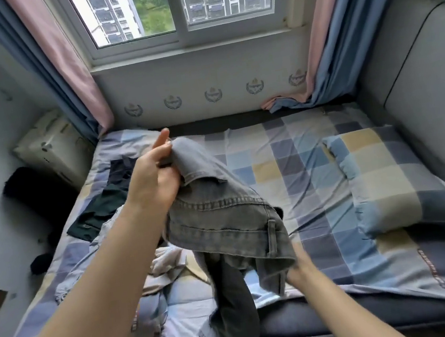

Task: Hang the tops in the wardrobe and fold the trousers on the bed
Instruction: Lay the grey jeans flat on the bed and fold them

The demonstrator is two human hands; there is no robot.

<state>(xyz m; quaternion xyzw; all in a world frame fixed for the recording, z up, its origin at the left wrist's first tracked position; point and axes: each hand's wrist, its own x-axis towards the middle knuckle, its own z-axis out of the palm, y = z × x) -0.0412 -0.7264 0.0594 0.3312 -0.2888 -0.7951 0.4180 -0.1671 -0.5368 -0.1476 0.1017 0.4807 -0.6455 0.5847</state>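
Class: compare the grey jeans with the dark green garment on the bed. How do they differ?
The jeans are grey; the green garment is dark. The jeans hang lifted, gripped by the left hand and right hand; the garment lies flat and untouched on the bed. Both remain unfolded.

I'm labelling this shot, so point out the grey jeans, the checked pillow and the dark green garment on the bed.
grey jeans [221,213]: head view, on the denim just below the waistband seam.
checked pillow [396,175]: head view, on the middle of its top face.
dark green garment [95,212]: head view, on its flat middle part.
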